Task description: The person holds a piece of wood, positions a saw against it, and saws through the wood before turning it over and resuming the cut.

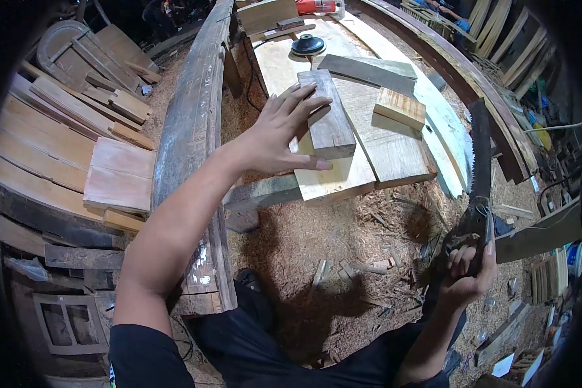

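My left hand (279,132) reaches over a dark grey wooden block (333,126), its fingers spread across the top and the thumb stretched along the near end. The block lies on pale boards (394,152). My right hand (472,271) is wrapped round the handle of a handsaw (480,155), held at the right with its blade pointing up and away and its teeth facing left. The blade is apart from the block. Beside the block lie a smaller light wooden block (399,108) and a long grey offcut (368,73).
A black round disc (308,44) and a red tool (317,6) are on the boards farther back. A long heavy beam (194,123) runs along my left. Curved timber (459,58) crosses at the right. Sawdust and scraps (330,258) cover the floor. Planks (52,142) lean at left.
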A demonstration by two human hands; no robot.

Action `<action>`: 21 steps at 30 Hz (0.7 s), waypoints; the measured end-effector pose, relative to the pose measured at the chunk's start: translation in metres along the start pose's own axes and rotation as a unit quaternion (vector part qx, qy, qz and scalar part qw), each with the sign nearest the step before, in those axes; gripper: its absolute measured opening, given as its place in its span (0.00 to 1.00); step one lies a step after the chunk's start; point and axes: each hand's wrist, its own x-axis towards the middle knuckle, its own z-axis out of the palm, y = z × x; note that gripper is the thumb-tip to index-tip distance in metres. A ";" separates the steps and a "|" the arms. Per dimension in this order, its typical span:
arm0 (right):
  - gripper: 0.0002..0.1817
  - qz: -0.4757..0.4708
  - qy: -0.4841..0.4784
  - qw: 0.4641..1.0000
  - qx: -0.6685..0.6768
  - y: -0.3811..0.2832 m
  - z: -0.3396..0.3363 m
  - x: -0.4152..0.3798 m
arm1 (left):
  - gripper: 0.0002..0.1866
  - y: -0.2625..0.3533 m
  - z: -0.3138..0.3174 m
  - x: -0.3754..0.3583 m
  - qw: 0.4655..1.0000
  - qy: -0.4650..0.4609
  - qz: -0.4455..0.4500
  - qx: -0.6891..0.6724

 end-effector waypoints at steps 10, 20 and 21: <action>0.30 0.011 -0.023 1.000 0.018 -0.005 0.003 -0.001 | 0.58 0.001 0.001 -0.001 0.999 -0.022 -0.030 0.003; 0.29 0.010 -0.011 1.000 0.014 -0.008 0.008 -0.003 | 0.58 0.000 -0.001 0.001 0.998 -0.019 -0.018 -0.061; 0.29 0.013 -0.010 1.000 0.022 -0.009 0.009 -0.004 | 0.56 0.004 -0.003 0.000 0.996 -0.021 -0.026 -0.079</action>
